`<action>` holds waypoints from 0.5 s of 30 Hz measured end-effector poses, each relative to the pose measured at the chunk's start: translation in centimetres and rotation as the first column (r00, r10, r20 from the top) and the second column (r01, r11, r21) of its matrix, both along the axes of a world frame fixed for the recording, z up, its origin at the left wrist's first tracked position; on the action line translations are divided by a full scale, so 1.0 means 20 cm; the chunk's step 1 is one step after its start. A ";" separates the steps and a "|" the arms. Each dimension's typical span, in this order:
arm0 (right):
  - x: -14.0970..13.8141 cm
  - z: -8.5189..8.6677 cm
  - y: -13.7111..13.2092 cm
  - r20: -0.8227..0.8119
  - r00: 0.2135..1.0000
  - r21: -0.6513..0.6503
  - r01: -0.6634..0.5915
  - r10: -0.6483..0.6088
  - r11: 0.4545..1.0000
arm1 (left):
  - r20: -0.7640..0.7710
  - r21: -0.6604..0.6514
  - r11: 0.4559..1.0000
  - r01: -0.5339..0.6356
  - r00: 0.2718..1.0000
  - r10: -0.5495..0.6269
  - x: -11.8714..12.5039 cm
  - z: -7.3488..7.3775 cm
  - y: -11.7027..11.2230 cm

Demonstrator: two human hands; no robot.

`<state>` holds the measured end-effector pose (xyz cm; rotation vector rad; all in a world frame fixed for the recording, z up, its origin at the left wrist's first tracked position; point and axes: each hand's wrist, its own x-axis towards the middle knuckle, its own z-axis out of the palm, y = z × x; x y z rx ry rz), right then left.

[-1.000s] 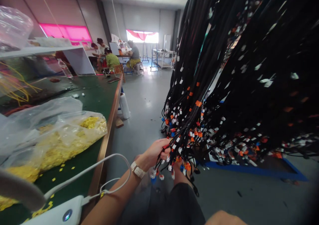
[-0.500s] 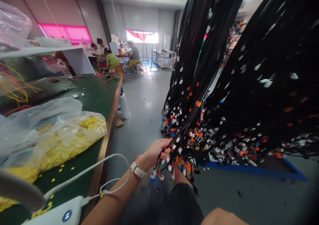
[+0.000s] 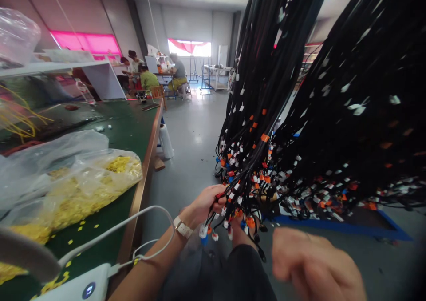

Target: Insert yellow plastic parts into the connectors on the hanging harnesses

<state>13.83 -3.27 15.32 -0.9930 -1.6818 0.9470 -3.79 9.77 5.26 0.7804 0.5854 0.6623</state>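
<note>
A thick hanging bundle of black wire harnesses (image 3: 266,97) fills the right half of the view, its lower ends carrying several small white, orange and blue connectors (image 3: 233,190). My left hand (image 3: 206,203), with a watch on the wrist, is closed on a few wire ends at the bottom left of the bundle. My right hand (image 3: 316,265) is raised at the lower right, blurred by motion, just below the bundle and touching nothing that I can see; its fingers are smeared.
A green workbench (image 3: 133,132) runs along the left with clear bags of yellow parts (image 3: 83,185), a white power bank (image 3: 80,285) and its cable (image 3: 133,221). Several people sit at tables far back (image 3: 149,77). A blue frame (image 3: 349,227) lies on the grey floor.
My right hand has risen from the bottom edge into view at the lower right, toward the bundle. My left hand keeps its hold on the wire ends.
</note>
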 end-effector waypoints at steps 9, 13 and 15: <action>0.11 -0.65 0.49 0.122 0.888 -0.249 0.460 -0.443 0.852 | -0.006 -0.038 0.999 -0.012 1.000 0.012 -0.01 -0.01 0.02; 0.14 -0.92 0.58 0.170 0.896 -0.338 0.444 -0.410 0.830 | -0.015 -0.032 0.999 -0.010 1.000 0.010 -0.01 -0.01 0.01; 0.14 -0.99 0.59 0.125 0.932 -0.389 0.361 -0.340 0.847 | -0.016 -0.031 0.999 -0.009 1.000 0.008 -0.02 -0.01 0.01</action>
